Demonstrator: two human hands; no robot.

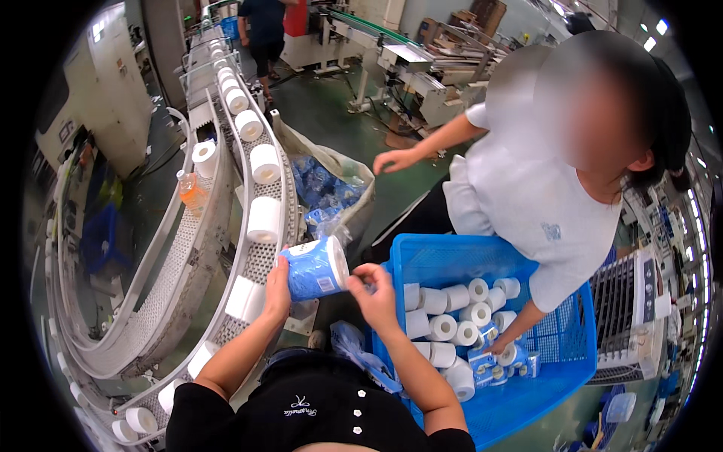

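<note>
Blue and shiny, the roll sits between our left hand, holding its side, and our right hand, half open by its end. Slick plastic could make it slip.

Floor's dark green, there's a big cream machine over on the left, a messy pile of boards at the back, and bright lights up top right.

To my left, a curved conveyor carries white rolls in single file — the neighbouring belt, an orange bottle and another roll. At my right, a blue basket holds loose rolls and blue-wrapped packs.
</note>
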